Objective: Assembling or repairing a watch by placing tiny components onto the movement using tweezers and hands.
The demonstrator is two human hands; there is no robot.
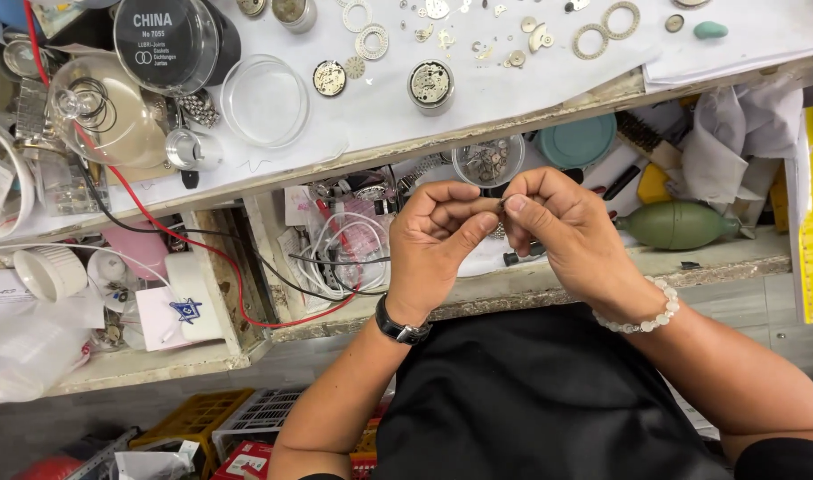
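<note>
A tiny dark part [502,204] sits pinched between the fingertips of both hands, directly above the open drawer [691,262] below the white bench top [389,116]. The left hand [438,240] has thumb and forefinger closed on one end of it, the other fingers curled loosely. The right hand [562,236] closes on the other end in the same way.

The part looks small enough to spring free if either pinch slips or presses too hard. It would likely fall into the drawer among the white cable coil [344,258] to the left of the hands, or down past the drawer's front edge onto the dark lap, where it would be hard to find. The glass dish of small parts [488,162] just beyond the fingertips could be knocked by a sudden jerk.

What the part is cannot be made out; the fingertips cover most of it. The drawer contents behind the hands are hidden, and the green rubber blower [677,224] to the right is partly screened by the right hand.
</note>
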